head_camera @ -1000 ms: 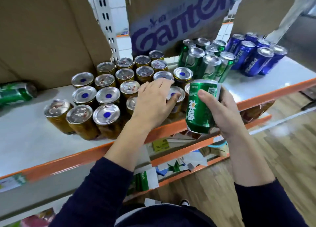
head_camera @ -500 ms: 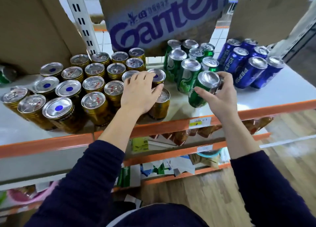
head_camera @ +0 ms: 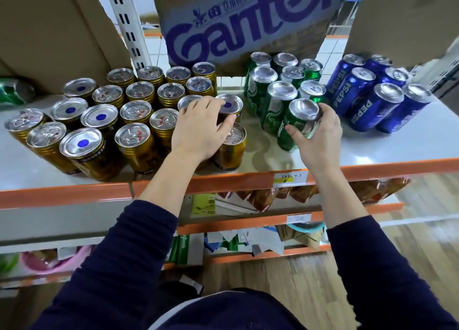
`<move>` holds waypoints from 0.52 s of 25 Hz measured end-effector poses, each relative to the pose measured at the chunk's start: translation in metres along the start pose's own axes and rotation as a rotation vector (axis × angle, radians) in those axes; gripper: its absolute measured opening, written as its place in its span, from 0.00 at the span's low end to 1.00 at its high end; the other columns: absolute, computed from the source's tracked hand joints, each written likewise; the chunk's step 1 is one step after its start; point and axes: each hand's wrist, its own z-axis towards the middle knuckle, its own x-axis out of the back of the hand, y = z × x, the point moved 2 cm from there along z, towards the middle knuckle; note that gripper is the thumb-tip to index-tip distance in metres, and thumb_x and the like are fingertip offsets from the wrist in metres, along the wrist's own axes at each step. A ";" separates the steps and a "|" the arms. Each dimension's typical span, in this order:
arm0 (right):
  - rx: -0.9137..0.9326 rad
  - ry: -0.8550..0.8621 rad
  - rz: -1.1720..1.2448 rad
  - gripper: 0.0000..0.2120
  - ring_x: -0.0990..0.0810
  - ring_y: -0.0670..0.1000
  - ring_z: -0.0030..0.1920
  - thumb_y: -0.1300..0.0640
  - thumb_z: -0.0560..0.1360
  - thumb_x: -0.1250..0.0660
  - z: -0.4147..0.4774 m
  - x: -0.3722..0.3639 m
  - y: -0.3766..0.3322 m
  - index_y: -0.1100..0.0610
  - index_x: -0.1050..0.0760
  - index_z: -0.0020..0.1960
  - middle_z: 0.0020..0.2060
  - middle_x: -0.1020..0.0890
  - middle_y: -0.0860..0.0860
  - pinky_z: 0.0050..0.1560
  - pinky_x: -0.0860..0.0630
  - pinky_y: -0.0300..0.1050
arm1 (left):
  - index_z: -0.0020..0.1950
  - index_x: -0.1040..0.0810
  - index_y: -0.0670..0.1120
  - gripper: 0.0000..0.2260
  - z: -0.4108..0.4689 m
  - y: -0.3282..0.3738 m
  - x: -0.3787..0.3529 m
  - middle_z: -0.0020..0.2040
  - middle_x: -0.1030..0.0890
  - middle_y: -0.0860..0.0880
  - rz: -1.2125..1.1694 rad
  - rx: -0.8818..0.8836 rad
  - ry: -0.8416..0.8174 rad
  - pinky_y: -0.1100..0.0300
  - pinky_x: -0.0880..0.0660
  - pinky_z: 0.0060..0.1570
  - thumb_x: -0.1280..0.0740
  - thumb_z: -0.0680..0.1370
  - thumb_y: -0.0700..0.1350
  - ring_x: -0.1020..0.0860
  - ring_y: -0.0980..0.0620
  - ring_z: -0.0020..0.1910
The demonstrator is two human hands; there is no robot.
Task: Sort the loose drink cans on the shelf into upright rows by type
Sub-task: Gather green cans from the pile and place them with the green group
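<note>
Two entries: your right hand [head_camera: 320, 136] gripped one green can [head_camera: 301, 111]; your left hand [head_camera: 198, 128] lay spread atop gold cans [head_camera: 232, 153].

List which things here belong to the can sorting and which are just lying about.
Job: gold cans; green cans; blue cans; held green can in the right hand; left hand resting on gold cans; tipped green can far left; shelf.
Lying about: cardboard boxes; snack packets below; pink bowl; price label.
</note>
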 end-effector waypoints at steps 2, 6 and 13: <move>0.084 0.047 -0.099 0.30 0.33 0.60 0.66 0.53 0.73 0.28 -0.009 0.005 -0.007 0.65 0.35 0.69 0.65 0.29 0.60 0.67 0.40 0.47 | 0.65 0.25 0.44 0.18 -0.003 0.001 0.004 0.61 0.23 0.47 -0.064 -0.011 0.043 0.52 0.30 0.60 0.41 0.81 0.53 0.26 0.47 0.62; 0.275 0.124 -0.150 0.19 0.30 0.58 0.63 0.57 0.75 0.33 -0.023 0.012 -0.032 0.64 0.28 0.63 0.59 0.24 0.59 0.66 0.40 0.46 | 0.62 0.23 0.42 0.14 -0.016 -0.005 0.021 0.59 0.22 0.45 -0.162 -0.049 0.098 0.58 0.31 0.59 0.39 0.81 0.48 0.26 0.48 0.60; 0.465 -0.111 0.055 0.13 0.24 0.56 0.56 0.61 0.74 0.33 -0.049 -0.033 -0.123 0.62 0.23 0.58 0.53 0.20 0.55 0.58 0.31 0.41 | 0.62 0.24 0.45 0.15 -0.068 -0.066 0.076 0.59 0.21 0.48 -0.034 0.086 0.211 0.49 0.28 0.59 0.40 0.80 0.51 0.25 0.49 0.59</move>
